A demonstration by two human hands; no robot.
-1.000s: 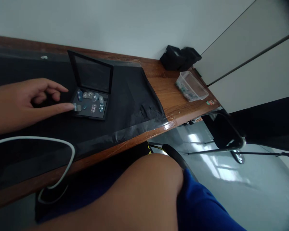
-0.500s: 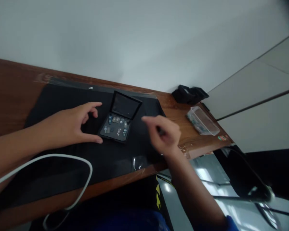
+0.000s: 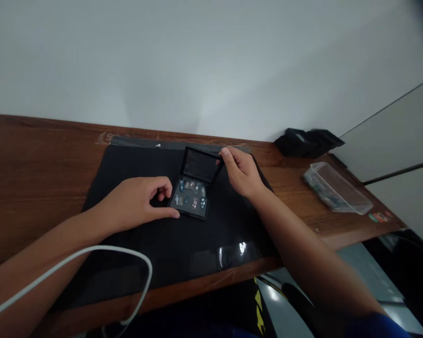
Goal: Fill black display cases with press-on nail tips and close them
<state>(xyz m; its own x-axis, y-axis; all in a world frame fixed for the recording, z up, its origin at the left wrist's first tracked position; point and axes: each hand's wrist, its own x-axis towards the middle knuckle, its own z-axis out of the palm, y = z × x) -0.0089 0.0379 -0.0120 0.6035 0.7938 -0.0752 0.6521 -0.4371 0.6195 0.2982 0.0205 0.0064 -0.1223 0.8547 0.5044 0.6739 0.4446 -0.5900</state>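
A small black case (image 3: 188, 212) lies open on the black mat, its clear-windowed lid (image 3: 200, 165) tilted up at the back. Inside its grey base sit several small shiny charms (image 3: 195, 203), some blue, some silvery. My left hand (image 3: 137, 202) is at the case's left side, with curled fingers by the edge and the thumb against the front left corner. At the lid's upper right corner, my right hand (image 3: 242, 171) pinches the rim between thumb and fingers.
The black mat (image 3: 134, 164) covers part of a wooden table (image 3: 49, 173). To the right stand a clear plastic tub (image 3: 341, 188) of small packets and black containers (image 3: 306, 142). A white cable (image 3: 120, 249) loops in front of my left forearm.
My right hand has come in from the right and taken hold of the lid's corner. My left hand has closed in on the case's left edge. The camera view has shifted.
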